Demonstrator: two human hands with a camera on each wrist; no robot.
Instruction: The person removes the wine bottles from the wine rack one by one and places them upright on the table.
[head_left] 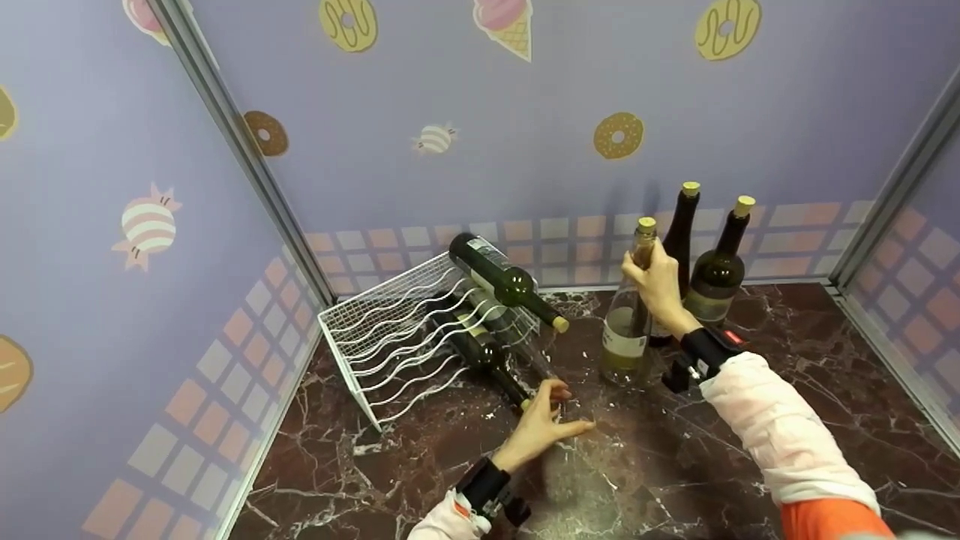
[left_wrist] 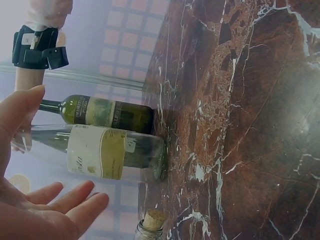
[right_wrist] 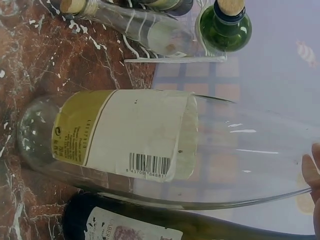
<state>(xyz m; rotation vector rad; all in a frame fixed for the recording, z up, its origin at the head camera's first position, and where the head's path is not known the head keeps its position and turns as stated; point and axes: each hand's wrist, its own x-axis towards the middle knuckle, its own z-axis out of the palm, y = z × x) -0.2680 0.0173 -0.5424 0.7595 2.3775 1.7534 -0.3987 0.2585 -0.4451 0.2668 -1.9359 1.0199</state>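
Observation:
My right hand [head_left: 658, 289] grips the neck of a clear glass wine bottle [head_left: 625, 330] with a cork and a white and yellow label. The bottle is upright, its base at or close to the tabletop. In the left wrist view, the same clear bottle [left_wrist: 100, 150] stands in front of a green one. My left hand [head_left: 534, 429] is held over the table with fingers spread and holds nothing. It is beside the corked ends of a dark bottle [head_left: 480, 349] and a clear bottle [head_left: 536, 356] lying in the white wire rack [head_left: 375, 360]. Another green bottle [head_left: 499, 274] lies across the rack's top.
Two dark corked bottles stand at the back right: a slim one [head_left: 681, 232] and a wider one [head_left: 716, 281]. The brown marbled tabletop [head_left: 637, 465] is bounded by patterned walls [head_left: 525, 150] at the back and sides.

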